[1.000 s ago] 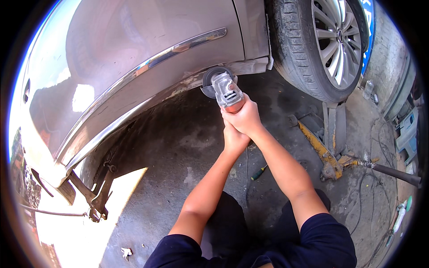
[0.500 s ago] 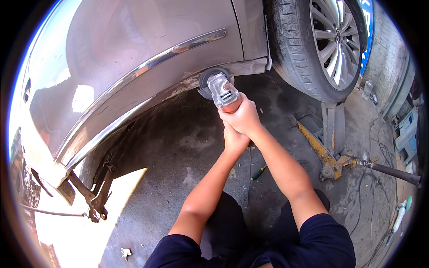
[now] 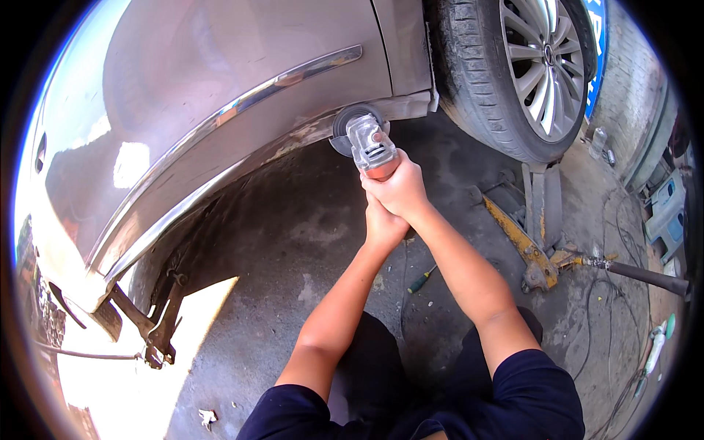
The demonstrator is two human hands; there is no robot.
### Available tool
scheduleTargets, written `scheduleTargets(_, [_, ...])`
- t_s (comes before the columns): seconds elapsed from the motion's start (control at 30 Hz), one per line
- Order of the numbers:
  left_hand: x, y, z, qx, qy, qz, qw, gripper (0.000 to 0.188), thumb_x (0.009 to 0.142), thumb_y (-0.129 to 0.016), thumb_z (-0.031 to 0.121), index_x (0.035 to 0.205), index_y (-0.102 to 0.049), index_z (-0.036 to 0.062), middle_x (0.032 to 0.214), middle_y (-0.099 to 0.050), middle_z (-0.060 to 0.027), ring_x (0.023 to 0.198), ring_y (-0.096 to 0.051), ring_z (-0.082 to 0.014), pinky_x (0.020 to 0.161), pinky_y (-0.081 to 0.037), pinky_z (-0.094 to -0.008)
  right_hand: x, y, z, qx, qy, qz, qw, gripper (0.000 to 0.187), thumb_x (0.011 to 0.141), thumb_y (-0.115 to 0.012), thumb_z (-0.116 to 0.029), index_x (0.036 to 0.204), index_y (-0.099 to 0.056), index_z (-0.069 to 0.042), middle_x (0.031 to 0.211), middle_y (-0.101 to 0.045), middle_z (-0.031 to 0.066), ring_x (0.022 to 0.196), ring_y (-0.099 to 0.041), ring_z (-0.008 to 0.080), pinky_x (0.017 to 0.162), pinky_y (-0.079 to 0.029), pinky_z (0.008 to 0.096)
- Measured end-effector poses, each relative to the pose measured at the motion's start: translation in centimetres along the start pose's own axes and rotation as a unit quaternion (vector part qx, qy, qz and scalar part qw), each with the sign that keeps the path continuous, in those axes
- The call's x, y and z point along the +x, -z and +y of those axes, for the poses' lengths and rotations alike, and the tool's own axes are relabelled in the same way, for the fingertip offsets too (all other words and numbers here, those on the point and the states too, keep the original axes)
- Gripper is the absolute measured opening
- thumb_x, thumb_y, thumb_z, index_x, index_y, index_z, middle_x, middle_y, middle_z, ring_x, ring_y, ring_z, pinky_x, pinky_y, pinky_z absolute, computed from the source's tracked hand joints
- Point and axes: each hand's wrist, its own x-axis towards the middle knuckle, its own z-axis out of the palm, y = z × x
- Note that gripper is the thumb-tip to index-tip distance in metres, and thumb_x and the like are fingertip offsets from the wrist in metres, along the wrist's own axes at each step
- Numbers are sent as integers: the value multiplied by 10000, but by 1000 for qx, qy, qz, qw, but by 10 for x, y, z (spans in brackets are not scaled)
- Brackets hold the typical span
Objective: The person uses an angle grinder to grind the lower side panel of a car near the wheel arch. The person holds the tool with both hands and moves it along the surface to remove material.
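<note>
Both my hands are closed around the body of an angle grinder (image 3: 372,147) with a clear-wrapped or grey head and an orange-red band. My right hand (image 3: 402,189) wraps the body just behind that band. Below and partly behind it, my left hand (image 3: 383,224) grips the rear part, which the fingers hide. The grinder's dark round disc (image 3: 359,114) lies at the lower edge of a car's sill (image 3: 301,138), where scraped, bare patches show. Whether the disc touches the metal or spins, I cannot tell.
The beige-grey car door (image 3: 293,88) fills the upper left, with a wheel (image 3: 488,88) at upper right. A yellow floor jack (image 3: 517,235) stands right of my arms. A scissor jack (image 3: 163,330) is under the car at left. A screwdriver (image 3: 419,282) and cables lie on the floor.
The grinder has moved slightly right along the sill, toward the wheel. Both hands keep their hold on it. The whole view has shifted a little.
</note>
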Motion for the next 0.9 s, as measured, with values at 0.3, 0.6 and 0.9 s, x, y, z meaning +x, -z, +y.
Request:
scheduleTargets(0.3, [0,8,2,23,-33,44,998,432,836,-793,151,1211,-647,-6,1165,-700,-153,1091,-680,-269,916,-529,-397,0,-12,-7,-41,-1,-42,998,566,703,-871,-399,1046,-651,-7,946,-753,231,921,-737,428,816,-594,469])
scheduleTargets(0.6, [-7,18,-12,55,7,35,998,542,832,-787,171,1299,-574,-4,1263,-650,-188,1166,-656,-316,964,-520,-428,-1,-24,-9,-65,0,-89,994,550,687,-868,-395,1000,-627,-12,916,-748,225,887,-736,427,793,-592,488])
scheduleTargets(0.9, [-6,19,-12,74,-15,13,997,553,837,-783,169,1312,-565,-10,1268,-650,-191,1146,-664,-319,952,-523,-421,-1,-23,-5,-55,4,-78,995,547,688,-871,-392,996,-632,-9,915,-747,226,886,-735,430,794,-594,482])
